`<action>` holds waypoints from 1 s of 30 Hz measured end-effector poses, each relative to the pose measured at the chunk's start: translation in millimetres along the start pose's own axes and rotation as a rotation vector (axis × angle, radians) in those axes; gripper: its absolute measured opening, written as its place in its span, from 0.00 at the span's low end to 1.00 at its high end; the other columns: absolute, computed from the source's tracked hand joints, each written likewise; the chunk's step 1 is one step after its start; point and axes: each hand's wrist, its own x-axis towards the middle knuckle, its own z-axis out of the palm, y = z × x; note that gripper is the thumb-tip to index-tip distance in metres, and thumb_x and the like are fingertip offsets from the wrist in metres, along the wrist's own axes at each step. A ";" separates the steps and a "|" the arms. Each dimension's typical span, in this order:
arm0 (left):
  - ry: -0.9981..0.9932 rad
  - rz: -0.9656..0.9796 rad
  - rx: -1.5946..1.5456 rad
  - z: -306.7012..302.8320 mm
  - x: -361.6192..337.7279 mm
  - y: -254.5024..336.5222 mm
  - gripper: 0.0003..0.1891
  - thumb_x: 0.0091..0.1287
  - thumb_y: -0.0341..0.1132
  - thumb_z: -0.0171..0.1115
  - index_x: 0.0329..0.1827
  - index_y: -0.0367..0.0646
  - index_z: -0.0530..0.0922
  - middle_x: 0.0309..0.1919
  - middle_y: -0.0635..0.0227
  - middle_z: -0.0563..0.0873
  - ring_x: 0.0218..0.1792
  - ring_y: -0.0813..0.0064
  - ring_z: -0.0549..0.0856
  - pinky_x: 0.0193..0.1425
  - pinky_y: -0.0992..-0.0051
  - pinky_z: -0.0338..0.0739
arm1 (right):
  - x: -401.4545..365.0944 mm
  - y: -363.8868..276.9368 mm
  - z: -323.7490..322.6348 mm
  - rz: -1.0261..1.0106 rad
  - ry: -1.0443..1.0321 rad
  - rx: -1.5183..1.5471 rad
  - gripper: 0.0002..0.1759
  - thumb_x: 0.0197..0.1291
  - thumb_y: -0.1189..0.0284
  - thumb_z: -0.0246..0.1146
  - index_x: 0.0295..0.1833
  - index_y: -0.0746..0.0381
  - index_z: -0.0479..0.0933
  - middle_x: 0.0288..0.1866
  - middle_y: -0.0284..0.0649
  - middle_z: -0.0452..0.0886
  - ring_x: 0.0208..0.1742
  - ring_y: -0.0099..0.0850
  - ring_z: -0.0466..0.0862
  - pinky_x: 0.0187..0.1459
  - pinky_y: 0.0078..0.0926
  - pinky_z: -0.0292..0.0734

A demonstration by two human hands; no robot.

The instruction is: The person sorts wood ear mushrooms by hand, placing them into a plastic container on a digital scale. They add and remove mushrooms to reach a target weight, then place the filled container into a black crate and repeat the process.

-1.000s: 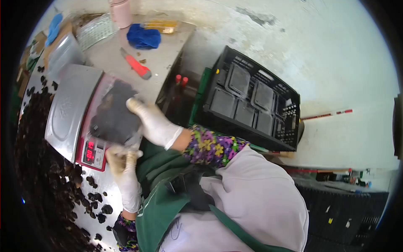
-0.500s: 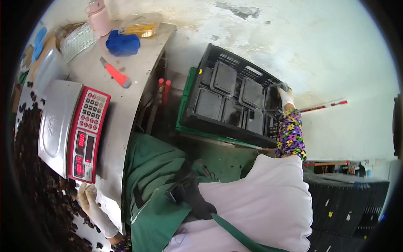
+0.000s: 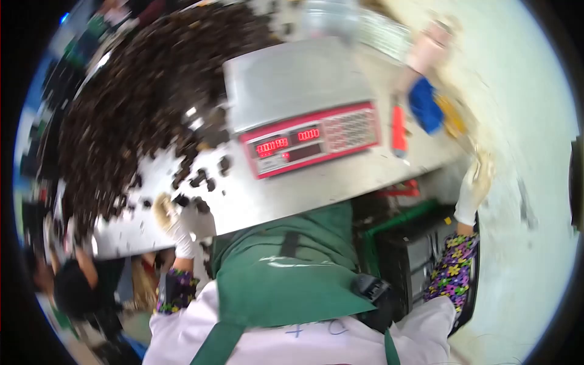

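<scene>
My left hand [image 3: 168,214], in a pale glove, is low over the steel table beside a few loose dark brown pieces [image 3: 199,177]. Its fingers look loosely curled and apart, though motion blurs them; no held thing shows. My right hand [image 3: 479,176], gloved too, reaches out near the wall with fingers stretched and nothing in them. Between the hands stands a digital scale [image 3: 310,137] with a red front, lit digits and a bare metal pan. Left of it spreads a large heap of dark brown pieces [image 3: 146,79].
At the table's right end lie a red-handled cutter [image 3: 398,131], a blue cloth [image 3: 426,106] and a pink bottle [image 3: 432,45]. Below, a black crate [image 3: 395,246] holds dark-looking boxes. Another person [image 3: 76,280] is at the lower left. A pale wall [image 3: 523,121] bounds the right.
The view has swung left toward the scale and heap. My right hand has let go of the clear box it had at the crate. My left hand now lies by the loose pieces, away from the scale.
</scene>
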 end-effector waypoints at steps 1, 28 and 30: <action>0.049 0.059 0.193 -7.3 -4.5 -6.7 0.08 0.78 0.28 0.58 0.56 0.37 0.80 0.49 0.64 0.86 0.51 0.73 0.84 0.63 0.71 0.77 | 38.2 -29.0 30.9 -0.119 -0.027 0.084 0.20 0.71 0.79 0.56 0.65 0.61 0.79 0.66 0.47 0.82 0.69 0.52 0.77 0.71 0.47 0.67; 0.129 0.067 0.686 -7.0 -17.4 25.2 0.12 0.60 0.25 0.70 0.46 0.49 0.82 0.48 0.67 0.85 0.54 0.61 0.82 0.62 0.61 0.73 | 306.6 -179.4 323.9 -0.418 -0.538 -0.123 0.15 0.66 0.60 0.66 0.47 0.61 0.83 0.51 0.50 0.85 0.55 0.48 0.84 0.54 0.44 0.77; 0.136 0.079 0.696 -7.4 -16.7 24.0 0.12 0.60 0.25 0.70 0.46 0.49 0.82 0.48 0.67 0.85 0.54 0.61 0.82 0.62 0.61 0.73 | 312.7 -173.4 325.4 -0.285 -0.506 -0.123 0.20 0.67 0.58 0.67 0.53 0.64 0.83 0.53 0.52 0.85 0.57 0.48 0.84 0.58 0.42 0.76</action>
